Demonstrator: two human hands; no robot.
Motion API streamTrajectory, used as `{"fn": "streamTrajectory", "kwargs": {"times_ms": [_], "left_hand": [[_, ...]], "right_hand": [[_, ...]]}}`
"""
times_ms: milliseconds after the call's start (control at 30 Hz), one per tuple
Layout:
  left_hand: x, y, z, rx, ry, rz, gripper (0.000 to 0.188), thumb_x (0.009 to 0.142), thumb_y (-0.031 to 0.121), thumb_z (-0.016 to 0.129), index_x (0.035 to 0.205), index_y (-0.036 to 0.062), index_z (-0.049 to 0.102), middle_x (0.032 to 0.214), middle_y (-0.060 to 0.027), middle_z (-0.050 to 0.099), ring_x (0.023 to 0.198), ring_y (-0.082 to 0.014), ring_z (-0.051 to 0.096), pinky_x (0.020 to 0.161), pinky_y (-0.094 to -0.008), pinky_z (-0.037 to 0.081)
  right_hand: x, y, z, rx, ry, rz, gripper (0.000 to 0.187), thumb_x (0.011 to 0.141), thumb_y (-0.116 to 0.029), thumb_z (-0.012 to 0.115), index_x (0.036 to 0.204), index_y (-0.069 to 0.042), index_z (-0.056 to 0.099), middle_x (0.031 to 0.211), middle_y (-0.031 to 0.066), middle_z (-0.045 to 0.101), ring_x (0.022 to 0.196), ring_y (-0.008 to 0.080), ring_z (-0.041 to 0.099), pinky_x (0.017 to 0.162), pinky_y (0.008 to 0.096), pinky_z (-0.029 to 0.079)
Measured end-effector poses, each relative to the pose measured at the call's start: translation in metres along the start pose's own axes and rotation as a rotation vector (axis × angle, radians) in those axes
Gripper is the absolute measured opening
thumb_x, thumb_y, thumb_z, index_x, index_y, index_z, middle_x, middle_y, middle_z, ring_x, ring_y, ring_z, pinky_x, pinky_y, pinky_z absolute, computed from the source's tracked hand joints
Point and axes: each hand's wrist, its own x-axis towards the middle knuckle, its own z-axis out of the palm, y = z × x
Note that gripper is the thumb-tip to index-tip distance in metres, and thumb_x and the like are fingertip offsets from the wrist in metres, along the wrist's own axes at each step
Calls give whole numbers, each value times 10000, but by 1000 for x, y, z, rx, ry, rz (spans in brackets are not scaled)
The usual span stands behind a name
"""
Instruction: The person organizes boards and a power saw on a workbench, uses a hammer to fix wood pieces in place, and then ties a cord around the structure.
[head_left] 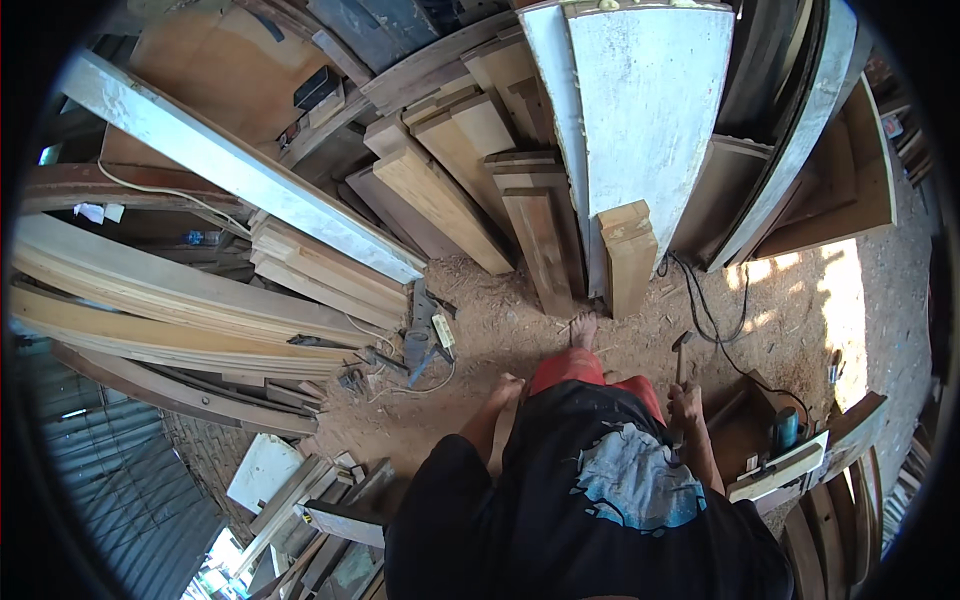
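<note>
My right hand [685,402] is closed round the wooden handle of a hammer [682,362], held upright in the picture with its dark head at the far end. To the left of my red shorts [568,370], my left hand [507,388] hangs with its fingers curled. Whatever it may hold is hidden. One bare foot [584,332] shows on the sawdust-strewn floor, close to a short wood block [627,265] standing against a white panel [648,120].
Planks [440,200] lean ahead. Curved boards [180,290] lie stacked at left. A power strip [442,330] and cords sit among tools on the floor. A black cable [705,325] loops at right, near a teal power tool [787,430] and a wooden box.
</note>
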Motion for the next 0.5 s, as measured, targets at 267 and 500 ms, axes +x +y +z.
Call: {"fn": "streamTrajectory", "kwargs": {"times_ms": [267,500], "left_hand": [[-4,-38,1,-713,163,101,419,909,358,646,1155,20,660,1003,-140,704,885,-229,661,785,-363,515],[-6,-20,-122,-817,570,179,315,942,280,654,1112,15,643,887,-38,643,747,-147,588,672,-296,493]], "right_hand": [[77,25,32,-261,-176,-2,211,861,-227,639,739,-59,597,615,56,592,534,195,621,462,365,501],[121,109,26,-1153,-335,-1538,258,565,-216,792,659,-139,564,589,28,529,570,261,619,501,435,455]]}}
